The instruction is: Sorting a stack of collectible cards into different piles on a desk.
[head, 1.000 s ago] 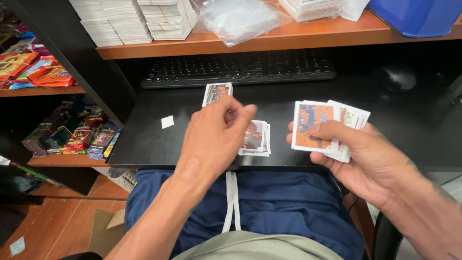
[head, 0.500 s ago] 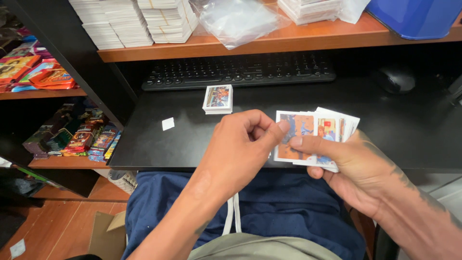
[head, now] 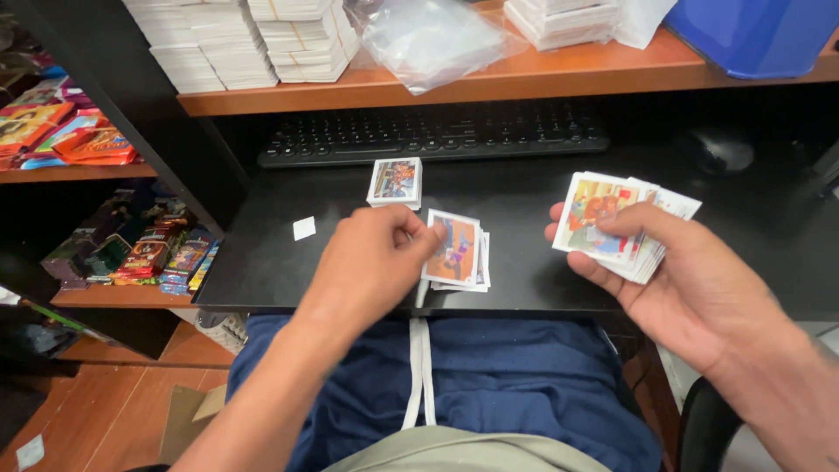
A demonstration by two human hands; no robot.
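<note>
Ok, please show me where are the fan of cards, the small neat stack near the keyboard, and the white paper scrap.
fan of cards (head: 603, 218), head view, face of the front card.
small neat stack (head: 395, 180), head view, top card.
white paper scrap (head: 304, 228), head view, its middle.

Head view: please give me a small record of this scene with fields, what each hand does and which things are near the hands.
left hand: holds one picture card by its left edge, over the small loose pile on the black desk
right hand: grips a fanned stack of cards above the desk, thumb on top
neat pile: squared card stack in front of the keyboard
paper scrap: small white square, left of the left hand
mouse: black, far right of desk
upper shelf: white bundled stacks, clear plastic bags
</note>
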